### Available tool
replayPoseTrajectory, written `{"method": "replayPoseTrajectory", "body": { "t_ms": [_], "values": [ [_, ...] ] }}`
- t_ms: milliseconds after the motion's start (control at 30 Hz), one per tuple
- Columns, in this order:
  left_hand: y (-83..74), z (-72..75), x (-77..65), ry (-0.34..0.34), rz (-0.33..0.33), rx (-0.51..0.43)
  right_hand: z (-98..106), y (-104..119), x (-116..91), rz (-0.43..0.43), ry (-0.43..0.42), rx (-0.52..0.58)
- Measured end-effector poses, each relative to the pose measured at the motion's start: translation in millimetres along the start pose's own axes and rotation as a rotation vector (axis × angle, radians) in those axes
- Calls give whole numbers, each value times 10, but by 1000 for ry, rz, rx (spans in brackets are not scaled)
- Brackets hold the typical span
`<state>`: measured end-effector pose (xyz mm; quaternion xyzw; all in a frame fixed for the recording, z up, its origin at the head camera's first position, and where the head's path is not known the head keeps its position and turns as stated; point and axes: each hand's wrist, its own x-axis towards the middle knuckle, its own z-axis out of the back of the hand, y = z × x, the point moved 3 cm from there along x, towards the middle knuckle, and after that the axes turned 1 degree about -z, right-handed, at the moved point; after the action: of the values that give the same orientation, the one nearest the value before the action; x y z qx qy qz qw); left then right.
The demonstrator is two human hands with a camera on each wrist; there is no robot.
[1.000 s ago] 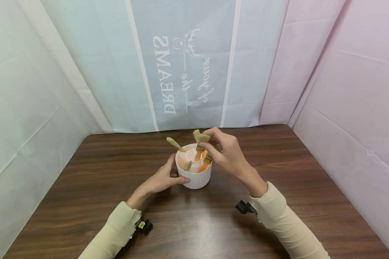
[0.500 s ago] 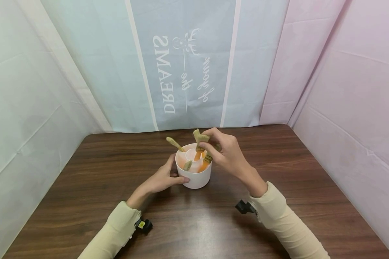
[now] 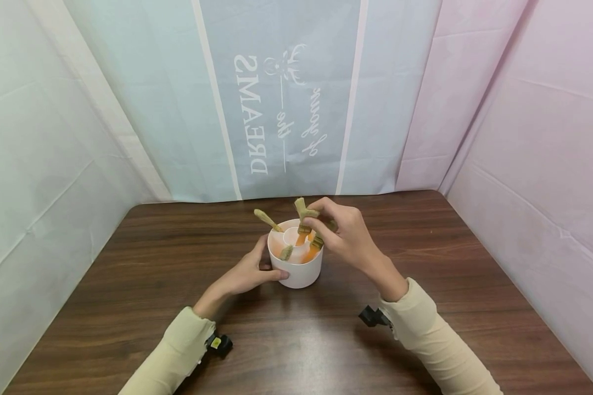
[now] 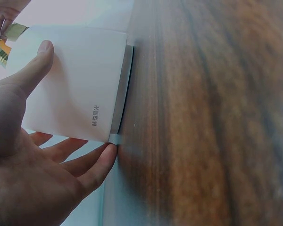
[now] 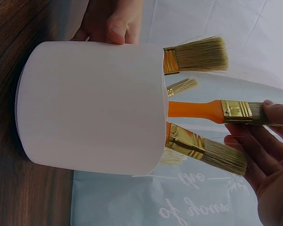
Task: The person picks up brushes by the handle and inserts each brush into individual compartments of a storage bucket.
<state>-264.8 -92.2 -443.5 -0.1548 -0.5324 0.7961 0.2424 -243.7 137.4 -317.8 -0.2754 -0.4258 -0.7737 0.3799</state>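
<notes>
A white round desk organizer (image 3: 303, 276), with a smaller ring inside, stands upright on the table holding several paintbrushes, bristles up. My left hand (image 3: 244, 270) grips its left side; in the left wrist view the thumb lies on one wall and the fingers spread round the other. Above the rim, my right hand (image 3: 343, 233) pinches one orange-handled paintbrush (image 5: 195, 109) by its bristles; the handle's lower end is hidden inside the organizer. Close by that hand, another paintbrush (image 5: 188, 143) leans out. A wide paintbrush (image 5: 202, 52) and a narrow one (image 5: 183, 86) also stick out.
The dark wood-grain table (image 3: 143, 258) extends on both sides of the organizer. A pale blue printed curtain (image 3: 296, 109) hangs at its back edge, with white sheets (image 3: 538, 153) to either side. Black wrist cameras (image 3: 374, 316) sit at both cuffs.
Hardly anything differs: my right hand's fingers shift very slightly on the bristles. The left hand, the organizer and the brushes stay where they were.
</notes>
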Motion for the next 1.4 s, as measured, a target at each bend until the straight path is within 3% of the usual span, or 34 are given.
{"method": "replayPoseTrajectory", "body": {
  "t_ms": [1400],
  "values": [
    [-5,-1,4,7,-7,0,1,1,2,33,7,-42]
  ]
}}
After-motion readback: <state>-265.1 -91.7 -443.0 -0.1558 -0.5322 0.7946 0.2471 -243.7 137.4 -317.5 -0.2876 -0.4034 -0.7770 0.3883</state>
